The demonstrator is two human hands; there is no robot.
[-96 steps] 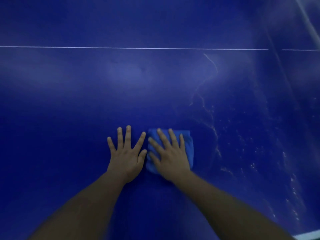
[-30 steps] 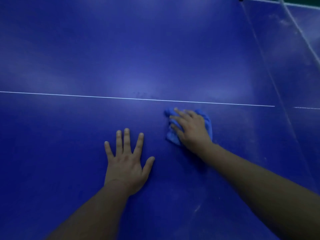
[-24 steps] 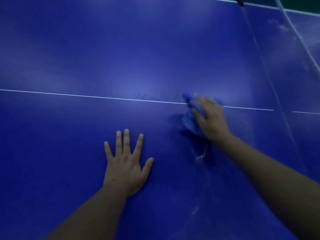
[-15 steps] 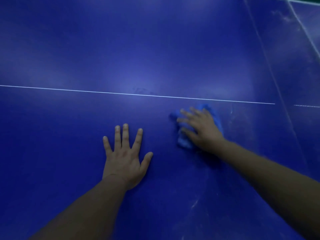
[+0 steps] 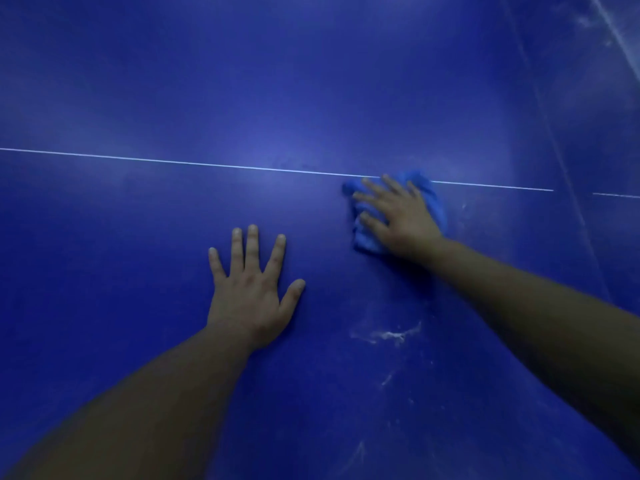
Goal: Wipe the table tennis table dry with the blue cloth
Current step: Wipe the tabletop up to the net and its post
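Head view: the blue cloth (image 5: 365,237) lay bunched under the right hand (image 5: 398,216), on the far right part of the surface (image 5: 138,271) and touching the thin white line (image 5: 173,161) that crossed it. The right hand's fingers were spread and laid over the cloth, pressing it down rather than curling round it. The left hand (image 5: 249,285) rested flat on the bare surface nearer the person, fingers straight and splayed, holding nothing, well apart from the cloth.

The cloth looked soft, light and limp, a shade paler than the surface, its folds bulging out beyond the fingertips and below the palm. It would likely crumple and roll under a sideways push, so a broad flat palm over its middle seemed the best hold, with the fingers pinning its leading edge. If damp, it would probably drag a little. Pale wet streaks (image 5: 391,336) lay on the surface between the two forearms, nearer the person than the cloth.
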